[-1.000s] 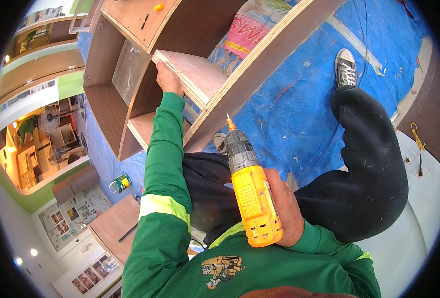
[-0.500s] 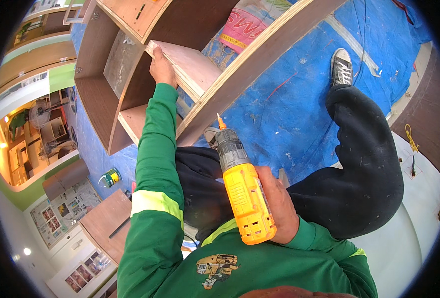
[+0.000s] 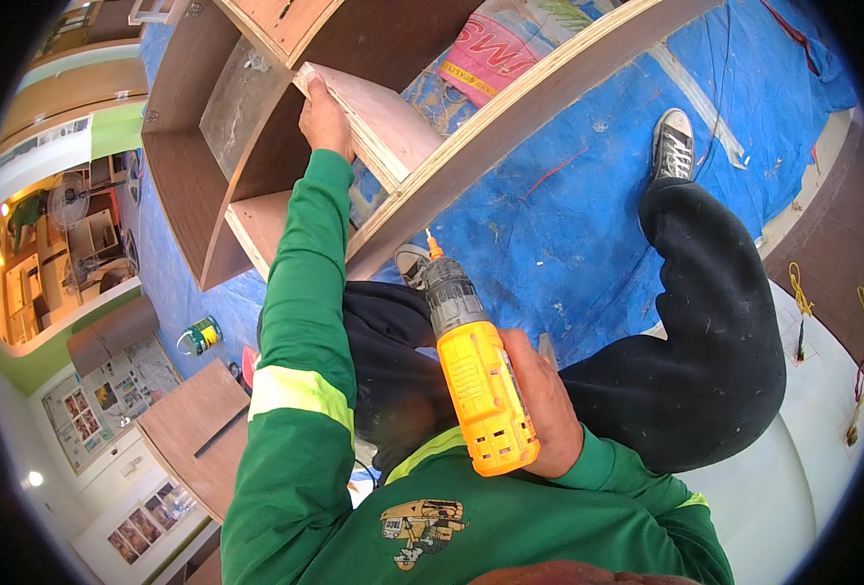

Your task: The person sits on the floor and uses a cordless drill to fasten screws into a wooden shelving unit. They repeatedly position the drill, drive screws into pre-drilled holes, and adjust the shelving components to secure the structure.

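Note:
My left hand [image 3: 325, 119] reaches forward and is closed on the front edge of a pale plywood shelf board [image 3: 383, 115]. The board sits across an open wooden cabinet frame [image 3: 519, 112], its near end against the long side panel. In my right hand [image 3: 551, 408] is a yellow and black cordless drill [image 3: 485, 385], gripped by its handle, which is mostly hidden. An orange-tipped bit [image 3: 433, 242] points forward from the chuck, appearing just short of the panel's lower edge. The trigger finger is out of sight.
Blue plastic sheeting [image 3: 588, 214] covers the floor. A pink printed sack [image 3: 490, 54] lies beyond the shelf. To the left are a can [image 3: 201, 336] and a wooden board [image 3: 193, 419] with a dark straight bar [image 3: 222, 434]. Yellow-tipped cables [image 3: 799, 302] hang at right.
The view has shifted slightly, with the cabinet appearing a little further right. My left hand keeps its hold on the shelf board, and the drill stays in my right hand nearly unmoved.

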The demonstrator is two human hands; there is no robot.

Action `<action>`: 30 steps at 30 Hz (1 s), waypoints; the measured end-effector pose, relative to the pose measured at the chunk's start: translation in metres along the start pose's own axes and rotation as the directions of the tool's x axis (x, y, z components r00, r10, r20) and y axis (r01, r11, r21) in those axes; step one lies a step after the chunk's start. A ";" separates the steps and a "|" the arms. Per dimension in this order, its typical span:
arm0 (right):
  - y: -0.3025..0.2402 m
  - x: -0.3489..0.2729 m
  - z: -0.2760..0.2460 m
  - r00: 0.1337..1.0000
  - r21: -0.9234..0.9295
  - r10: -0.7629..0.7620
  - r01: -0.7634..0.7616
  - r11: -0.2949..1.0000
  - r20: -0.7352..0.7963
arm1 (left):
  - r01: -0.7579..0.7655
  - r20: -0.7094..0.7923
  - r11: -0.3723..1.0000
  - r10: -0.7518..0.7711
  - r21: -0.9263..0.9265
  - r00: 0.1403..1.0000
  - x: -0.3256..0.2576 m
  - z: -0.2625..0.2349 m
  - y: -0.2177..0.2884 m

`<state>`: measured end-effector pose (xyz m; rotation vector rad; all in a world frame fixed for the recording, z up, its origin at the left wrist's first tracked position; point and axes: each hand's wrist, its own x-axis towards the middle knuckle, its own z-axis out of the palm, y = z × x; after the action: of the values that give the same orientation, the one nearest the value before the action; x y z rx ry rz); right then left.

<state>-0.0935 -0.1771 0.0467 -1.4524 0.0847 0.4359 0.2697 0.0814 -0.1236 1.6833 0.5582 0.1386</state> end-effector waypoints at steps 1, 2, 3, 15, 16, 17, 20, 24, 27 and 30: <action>0.000 0.000 0.000 1.000 0.015 0.008 -0.008 1.000 -0.004 | 0.004 0.004 1.000 -0.004 -0.007 1.000 -0.003 0.002 0.003; -0.001 0.000 0.001 1.000 0.031 0.016 -0.016 0.999 -0.008 | 0.009 0.008 1.000 -0.009 -0.013 1.000 -0.005 0.003 0.006; -0.001 0.000 0.001 1.000 0.047 0.024 -0.024 0.999 -0.010 | 0.008 0.004 1.000 -0.008 -0.003 1.000 -0.006 0.001 0.007; 0.004 -0.002 -0.001 0.999 -0.021 0.041 -0.041 0.999 0.017 | 0.034 0.026 0.983 -0.029 -0.182 0.999 -0.010 0.000 0.009; 0.004 -0.002 -0.001 0.999 -0.005 0.042 -0.042 0.999 0.014 | 0.026 0.036 0.974 -0.018 -0.224 0.999 -0.010 0.002 0.009; 0.004 -0.001 -0.001 0.999 0.011 0.043 -0.044 0.999 0.011 | 0.018 0.045 0.964 -0.007 -0.266 0.999 -0.010 0.003 0.009; 0.004 -0.003 -0.001 0.999 0.038 0.050 -0.051 0.998 0.011 | 0.055 0.091 0.944 -0.027 -0.325 0.996 -0.002 -0.003 0.003; 0.005 -0.002 -0.001 0.998 0.043 0.056 -0.056 0.997 0.005 | 0.120 0.100 0.976 -0.103 -0.181 0.990 -0.001 -0.002 0.006; 0.004 -0.002 -0.001 0.998 0.047 0.059 -0.059 0.997 0.009 | 0.138 0.119 0.977 -0.119 -0.165 0.986 -0.001 -0.003 0.007; 0.003 -0.002 -0.001 0.999 0.042 0.050 -0.050 0.998 0.006 | 0.142 0.140 0.973 -0.118 -0.180 0.983 -0.002 -0.001 0.007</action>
<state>-0.0961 -0.1781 0.0442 -1.4097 0.1261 0.4756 0.2692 0.0810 -0.1164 1.4543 0.5391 -0.0122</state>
